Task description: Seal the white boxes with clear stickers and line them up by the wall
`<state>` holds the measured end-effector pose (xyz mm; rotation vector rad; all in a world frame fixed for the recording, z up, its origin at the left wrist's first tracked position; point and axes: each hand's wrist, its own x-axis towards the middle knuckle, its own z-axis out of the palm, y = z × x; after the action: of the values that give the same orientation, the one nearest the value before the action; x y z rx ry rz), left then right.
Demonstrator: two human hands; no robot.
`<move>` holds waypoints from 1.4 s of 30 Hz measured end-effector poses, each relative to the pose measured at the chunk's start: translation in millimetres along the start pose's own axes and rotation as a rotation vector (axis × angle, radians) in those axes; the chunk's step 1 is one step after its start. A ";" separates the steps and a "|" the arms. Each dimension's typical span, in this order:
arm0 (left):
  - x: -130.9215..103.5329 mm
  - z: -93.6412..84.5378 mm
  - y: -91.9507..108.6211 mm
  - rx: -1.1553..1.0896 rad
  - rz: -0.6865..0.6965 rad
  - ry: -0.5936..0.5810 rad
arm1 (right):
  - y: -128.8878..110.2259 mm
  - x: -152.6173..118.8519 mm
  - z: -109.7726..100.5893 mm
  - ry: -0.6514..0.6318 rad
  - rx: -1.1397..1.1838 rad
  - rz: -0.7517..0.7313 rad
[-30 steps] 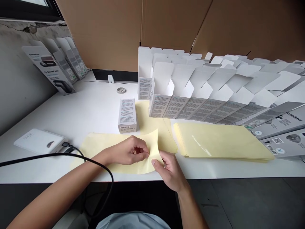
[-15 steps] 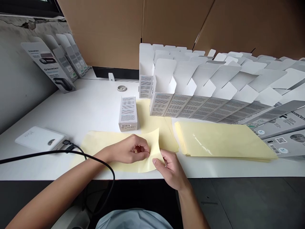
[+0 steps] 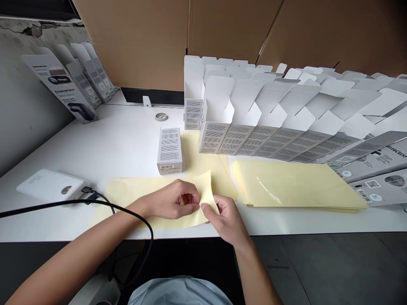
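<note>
A glossy pale yellow sheet [image 3: 125, 187] lies along the front of the white table, its right end lifted and curled upward. My right hand [image 3: 227, 221] grips that raised end, thumb on the near face and fingers behind it. My left hand [image 3: 173, 199] rests over the sheet with thumb and forefinger pinched together against its surface, close to my right thumb. Whatever lies between the left fingertips is too small to make out. Just behind the sheet stands a closed, printed white carton [image 3: 170, 146].
A stack of yellow sheets [image 3: 295, 184] lies to the right. Behind it stand rows of open-topped cartons [image 3: 241, 137]. A white power bank [image 3: 51, 186] sits at the left, its black cable [image 3: 133, 214] looping over my left forearm. A tape roll [image 3: 161, 117] lies farther back.
My right thumb has shifted slightly up and left along the curled end, nearer my left fingertips. The left hand keeps its pinch in nearly the same spot. The view has shifted a little.
</note>
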<state>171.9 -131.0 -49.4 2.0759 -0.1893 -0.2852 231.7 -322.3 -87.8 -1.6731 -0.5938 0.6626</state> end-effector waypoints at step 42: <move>-24.8 -28.3 14.0 1.494 1.012 0.558 | -38.6 8.7 22.0 0.175 0.511 -0.073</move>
<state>155.8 -108.2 -20.6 2.9195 -1.3424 1.4393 221.1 -293.7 -54.3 -1.2092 -0.3224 0.5513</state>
